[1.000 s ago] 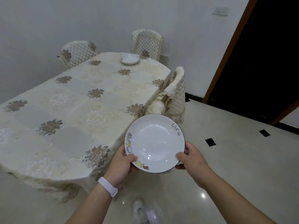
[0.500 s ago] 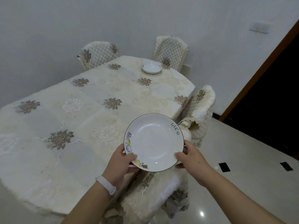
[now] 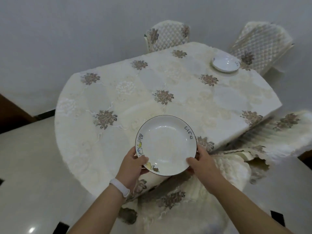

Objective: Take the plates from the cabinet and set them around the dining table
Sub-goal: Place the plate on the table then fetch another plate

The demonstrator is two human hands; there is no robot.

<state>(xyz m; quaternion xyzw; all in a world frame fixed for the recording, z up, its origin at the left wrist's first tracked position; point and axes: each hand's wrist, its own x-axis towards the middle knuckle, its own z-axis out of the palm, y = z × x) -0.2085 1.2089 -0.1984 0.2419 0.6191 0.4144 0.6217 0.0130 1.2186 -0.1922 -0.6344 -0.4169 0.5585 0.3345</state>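
Observation:
I hold a white plate (image 3: 166,145) with a dark rim, small cartoon figures and the word "life" over the near edge of the dining table (image 3: 128,98). My left hand (image 3: 133,166) grips its left rim, thumb on top. My right hand (image 3: 200,163) grips its right rim the same way. The table wears a cream cloth with brown flowers. A second white plate (image 3: 225,63) lies on the cloth at the far right corner.
Quilted covered chairs stand at the far side (image 3: 167,37), the far right (image 3: 260,48) and right beside me (image 3: 194,191), the last pushed under the table edge. Glossy tiled floor (image 3: 25,166) lies to the left. A white wall is behind.
I have stepped closer and turned left, so the plate in both hands now hangs over the table's near edge instead of beside it. The grip is unchanged.

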